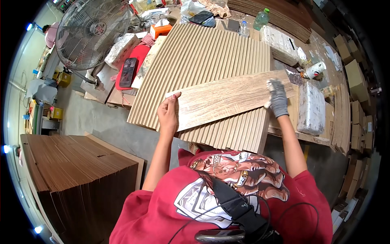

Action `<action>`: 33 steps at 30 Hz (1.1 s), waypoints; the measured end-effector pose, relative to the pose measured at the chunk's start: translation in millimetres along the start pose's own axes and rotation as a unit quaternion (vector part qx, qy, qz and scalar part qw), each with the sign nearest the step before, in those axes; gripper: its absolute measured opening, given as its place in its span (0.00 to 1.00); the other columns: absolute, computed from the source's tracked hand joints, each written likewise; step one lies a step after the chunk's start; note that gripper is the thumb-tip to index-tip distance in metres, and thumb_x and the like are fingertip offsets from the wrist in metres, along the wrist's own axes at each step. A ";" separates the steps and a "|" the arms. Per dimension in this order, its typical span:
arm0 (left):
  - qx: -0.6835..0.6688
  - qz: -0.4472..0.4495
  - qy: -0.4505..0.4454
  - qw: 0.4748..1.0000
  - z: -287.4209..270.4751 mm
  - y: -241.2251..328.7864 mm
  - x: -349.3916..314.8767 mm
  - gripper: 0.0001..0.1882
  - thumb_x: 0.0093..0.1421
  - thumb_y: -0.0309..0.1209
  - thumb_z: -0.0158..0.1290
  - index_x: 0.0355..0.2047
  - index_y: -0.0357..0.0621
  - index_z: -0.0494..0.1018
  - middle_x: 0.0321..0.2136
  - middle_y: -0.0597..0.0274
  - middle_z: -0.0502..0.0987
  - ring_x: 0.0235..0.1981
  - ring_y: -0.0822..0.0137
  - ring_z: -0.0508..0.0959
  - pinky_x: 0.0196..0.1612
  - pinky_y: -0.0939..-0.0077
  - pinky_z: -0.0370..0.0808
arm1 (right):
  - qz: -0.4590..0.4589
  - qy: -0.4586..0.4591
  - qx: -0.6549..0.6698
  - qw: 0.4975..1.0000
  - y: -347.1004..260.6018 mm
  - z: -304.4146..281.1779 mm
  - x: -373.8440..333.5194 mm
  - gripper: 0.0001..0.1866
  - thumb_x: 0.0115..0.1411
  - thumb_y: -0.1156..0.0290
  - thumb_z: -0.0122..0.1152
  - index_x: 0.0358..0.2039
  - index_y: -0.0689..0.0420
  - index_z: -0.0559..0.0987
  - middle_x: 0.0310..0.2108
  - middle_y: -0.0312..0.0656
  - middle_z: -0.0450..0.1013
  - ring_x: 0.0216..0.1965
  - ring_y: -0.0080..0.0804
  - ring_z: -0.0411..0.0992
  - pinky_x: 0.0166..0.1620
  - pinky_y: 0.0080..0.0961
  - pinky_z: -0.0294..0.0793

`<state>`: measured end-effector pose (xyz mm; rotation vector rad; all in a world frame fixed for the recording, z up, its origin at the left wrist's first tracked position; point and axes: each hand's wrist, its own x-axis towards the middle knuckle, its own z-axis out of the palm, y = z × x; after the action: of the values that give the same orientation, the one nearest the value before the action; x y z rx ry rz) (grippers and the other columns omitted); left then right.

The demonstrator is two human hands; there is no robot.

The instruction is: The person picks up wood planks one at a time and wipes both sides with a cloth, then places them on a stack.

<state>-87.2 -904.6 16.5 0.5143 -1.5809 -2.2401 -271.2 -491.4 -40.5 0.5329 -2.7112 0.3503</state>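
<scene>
Left hand [167, 114]: bare, closed narrowly on the left end of the plank, thumb up by the corner; the fingers underneath are hidden.
Right hand [278, 99]: in a grey glove, laid over the plank near its right end, fingers on the top face; whether it grips or only rests, I cannot tell.
Wood-grain plank [227, 97]: between the two hands, just ahead of the person, over the ribbed panel [207, 57]; how far it rests on the ribs is unclear.
Long axis: left to right, its right end angled farther from the body, crossing the ribs and overhanging the panel's right edge.
Nearer hand: each has its own end; the left is closer to its end's edge.
Beside: on the surface [319, 46], a white-wrapped block [311, 109] lies just right of the gloved hand.
</scene>
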 end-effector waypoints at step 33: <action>0.670 0.196 -0.282 0.658 25.6 50.7 -35.4 0.49 0.43 0.65 0.59 0.64 0.64 0.60 0.64 0.37 0.50 0.67 0.37 0.45 0.65 0.40 0.37 | -0.119 -0.179 -0.010 0.977 -156.3 -22.7 -28.9 0.26 0.65 0.63 0.42 0.65 0.46 0.61 0.69 0.44 0.47 0.71 0.44 0.41 0.70 0.41 0.38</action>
<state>-64.8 -882.7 75.6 -0.3020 -3.1014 -0.5159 -176.2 -615.8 -4.5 0.9877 -2.9392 0.1763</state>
